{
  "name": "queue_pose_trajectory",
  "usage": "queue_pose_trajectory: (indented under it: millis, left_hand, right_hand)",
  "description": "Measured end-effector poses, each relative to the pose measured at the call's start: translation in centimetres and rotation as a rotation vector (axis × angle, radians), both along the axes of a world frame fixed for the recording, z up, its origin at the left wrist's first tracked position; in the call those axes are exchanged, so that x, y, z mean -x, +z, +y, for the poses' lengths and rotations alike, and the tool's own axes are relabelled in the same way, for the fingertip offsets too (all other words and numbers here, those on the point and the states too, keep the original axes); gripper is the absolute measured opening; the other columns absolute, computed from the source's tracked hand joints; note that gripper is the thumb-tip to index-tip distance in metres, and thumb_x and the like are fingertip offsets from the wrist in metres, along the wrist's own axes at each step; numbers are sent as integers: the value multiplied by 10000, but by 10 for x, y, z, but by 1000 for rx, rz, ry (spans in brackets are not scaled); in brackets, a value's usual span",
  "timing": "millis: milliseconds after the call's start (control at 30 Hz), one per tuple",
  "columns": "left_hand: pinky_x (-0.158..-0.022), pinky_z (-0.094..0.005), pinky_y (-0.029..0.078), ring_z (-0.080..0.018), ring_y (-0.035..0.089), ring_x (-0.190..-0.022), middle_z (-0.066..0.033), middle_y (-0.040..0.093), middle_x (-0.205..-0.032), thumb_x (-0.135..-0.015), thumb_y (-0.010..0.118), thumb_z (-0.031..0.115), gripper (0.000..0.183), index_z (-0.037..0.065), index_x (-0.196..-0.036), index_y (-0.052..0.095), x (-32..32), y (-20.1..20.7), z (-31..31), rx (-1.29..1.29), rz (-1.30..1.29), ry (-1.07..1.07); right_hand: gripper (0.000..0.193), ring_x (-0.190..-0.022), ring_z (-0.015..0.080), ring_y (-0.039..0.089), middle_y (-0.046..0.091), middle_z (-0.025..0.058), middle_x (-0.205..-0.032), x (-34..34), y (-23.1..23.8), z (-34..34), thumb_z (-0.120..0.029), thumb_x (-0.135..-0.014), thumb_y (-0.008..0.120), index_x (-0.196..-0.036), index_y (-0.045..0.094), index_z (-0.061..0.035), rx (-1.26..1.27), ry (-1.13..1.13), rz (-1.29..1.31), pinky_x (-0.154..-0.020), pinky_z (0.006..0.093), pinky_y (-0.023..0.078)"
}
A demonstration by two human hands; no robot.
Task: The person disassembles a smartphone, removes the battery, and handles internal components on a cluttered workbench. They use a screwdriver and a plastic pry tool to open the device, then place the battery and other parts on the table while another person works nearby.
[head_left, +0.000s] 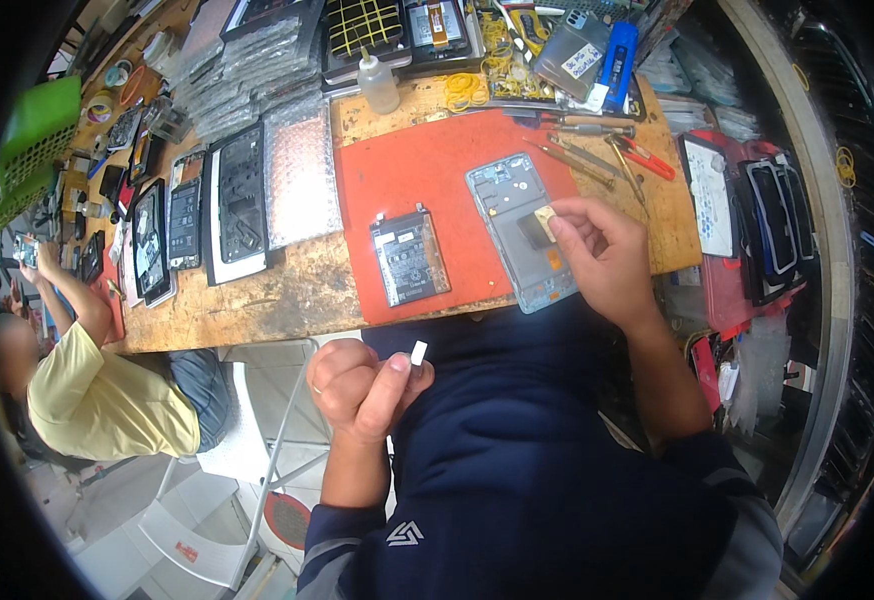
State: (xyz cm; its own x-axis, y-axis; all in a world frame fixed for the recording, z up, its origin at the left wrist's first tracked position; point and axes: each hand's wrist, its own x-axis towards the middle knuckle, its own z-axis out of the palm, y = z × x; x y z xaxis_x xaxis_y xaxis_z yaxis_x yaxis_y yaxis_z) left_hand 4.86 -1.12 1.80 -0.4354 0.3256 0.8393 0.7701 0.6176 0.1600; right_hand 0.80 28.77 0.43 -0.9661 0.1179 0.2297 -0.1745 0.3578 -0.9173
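My left hand (365, 388) is closed in front of the table edge, with a small white rectangular piece (419, 353) pinched between thumb and finger. Over the red mat, the fingers of my right hand (605, 258) pinch a small flat gold-and-dark piece (545, 222). That piece is above or against a blue-edged phone frame (519, 262), which lies at a slant on the mat; whether they touch I cannot tell. Left of the frame, a black phone battery (410, 258) with a pale label lies flat.
The red mat (397, 150) covers part of the wooden table. Screwdrivers and red-handled pliers (647, 160) lie at the right. Behind stand a clear bottle (378, 85) and yellow rubber bands (466, 91). Opened phones (238, 205) line the left, near a seated person (122, 390).
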Motion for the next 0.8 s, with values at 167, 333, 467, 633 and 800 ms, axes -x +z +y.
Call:
queue_pose_trajectory:
  millis: [167,333,467,633,800]
  left_hand:
    - [-614,-324,477,-217,566,-728,-62,499,-873,-893,742,30,304,69,-1169,619,3,-3,7,-56,17,47]
    - [-646,-288,471,-145,556,-724,-19,546,-846,-942,766,59,198,50,-1109,661,2,2,28,-480,-418,234]
    - [-684,-289,546,-97,564,-737,-16,588,-827,-1058,661,74,73,14,-1018,654,5,8,35,-1288,-1065,-18]
    - [-708,-354,616,-121,552,-714,-37,571,-784,-1076,612,80,105,28,-985,608,7,10,28,-1405,-1238,-77]
    - [-757,-379,650,-123,563,-726,-45,583,-792,-1079,601,72,126,33,-960,606,5,10,30,-1383,-1237,-91]
  right_hand:
    - [144,-589,51,561,752,61,-832,2,1,1,-20,-965,761,-1104,758,20,-42,-17,0,-546,249,446]
    - [150,-596,125,592,696,69,-826,1,9,1,-27,-923,787,-1068,756,-1,-290,-81,38,-553,293,465]
    - [163,-645,183,628,649,81,-851,0,14,-1,-24,-895,796,-1052,753,-9,-347,-112,72,-576,329,490]
    - [226,-709,253,650,650,100,-912,-10,25,-6,-16,-863,800,-1083,745,-26,-473,-164,169,-633,372,521]
    - [471,-943,304,641,615,104,-1028,-37,35,-28,-129,-765,885,-1198,714,-57,-567,108,256,-777,435,514]
